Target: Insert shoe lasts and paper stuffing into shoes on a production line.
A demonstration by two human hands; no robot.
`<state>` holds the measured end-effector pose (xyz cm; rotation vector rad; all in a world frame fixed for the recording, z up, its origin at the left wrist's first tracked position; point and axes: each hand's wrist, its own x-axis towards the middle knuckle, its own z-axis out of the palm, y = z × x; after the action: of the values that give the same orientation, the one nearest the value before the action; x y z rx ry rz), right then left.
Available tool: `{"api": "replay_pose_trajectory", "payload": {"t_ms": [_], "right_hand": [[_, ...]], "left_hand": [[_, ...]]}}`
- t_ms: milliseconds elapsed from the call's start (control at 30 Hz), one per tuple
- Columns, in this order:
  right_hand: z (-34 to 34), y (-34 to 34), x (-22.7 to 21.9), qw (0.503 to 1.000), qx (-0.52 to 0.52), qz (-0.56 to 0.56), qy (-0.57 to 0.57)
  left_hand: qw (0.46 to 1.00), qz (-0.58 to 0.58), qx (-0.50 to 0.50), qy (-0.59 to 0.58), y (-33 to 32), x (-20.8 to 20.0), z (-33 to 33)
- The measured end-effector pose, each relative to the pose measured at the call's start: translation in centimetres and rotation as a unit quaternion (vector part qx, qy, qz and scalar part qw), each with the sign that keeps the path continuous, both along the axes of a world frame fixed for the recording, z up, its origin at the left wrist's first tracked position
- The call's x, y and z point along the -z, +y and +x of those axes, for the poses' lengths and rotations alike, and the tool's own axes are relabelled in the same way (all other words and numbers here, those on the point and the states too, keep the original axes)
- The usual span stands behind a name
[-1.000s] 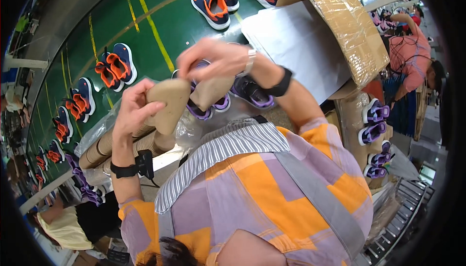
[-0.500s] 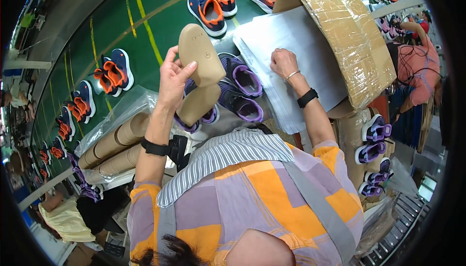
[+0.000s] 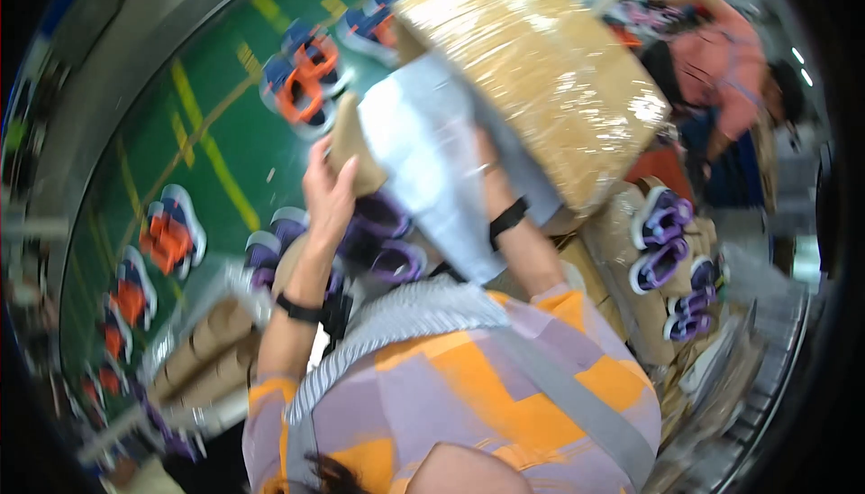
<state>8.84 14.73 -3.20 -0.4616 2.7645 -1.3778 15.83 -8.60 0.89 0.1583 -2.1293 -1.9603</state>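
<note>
Gripping a tan, smooth, foot-shaped insert [image 3: 356, 147], the left hand [image 3: 330, 192] of a person seen from above has its thumb on the near face and its fingers curled round the far edge, closed on the piece and holding it raised and tilted. The insert is at the centre left of the view, just beside a pale, silvery-white stack of thin sheets [image 3: 419, 133]. The right hand [image 3: 482, 142] is among these sheets, blurred and partly hidden, so how far its fingers are open, or whether they have hold of a sheet, cannot be told.

Beyond the stack, and close to it, is a brown cardboard box [image 3: 541, 70] covered in shiny clear film. Below the left hand are dark shoes with purple collars [image 3: 396, 260]. To the left, more tan inserts nest in long rows inside a clear plastic bag [image 3: 203, 336]. Farther off, navy shoes with orange linings [image 3: 293, 93] line a green work surface [image 3: 248, 133] marked with yellow stripes. Any lettering on the shoes is too blurred to read. At upper right, a co-worker in a pink top [image 3: 721, 70] leans over.
</note>
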Motion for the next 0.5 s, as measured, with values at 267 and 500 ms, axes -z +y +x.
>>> {"api": "replay_pose_trajectory", "payload": {"t_ms": [267,500], "right_hand": [[1.1,-9.1,-12.3,0.925,-0.134,-0.119,0.335],[-3.3,-8.2,-17.2,0.913,-0.128,-0.022,0.386]], "left_hand": [[0.988,0.028,0.147,0.047,0.1,-0.7,1.3],[0.717,-0.45,0.527,0.077,2.3,-6.3,2.9]]}}
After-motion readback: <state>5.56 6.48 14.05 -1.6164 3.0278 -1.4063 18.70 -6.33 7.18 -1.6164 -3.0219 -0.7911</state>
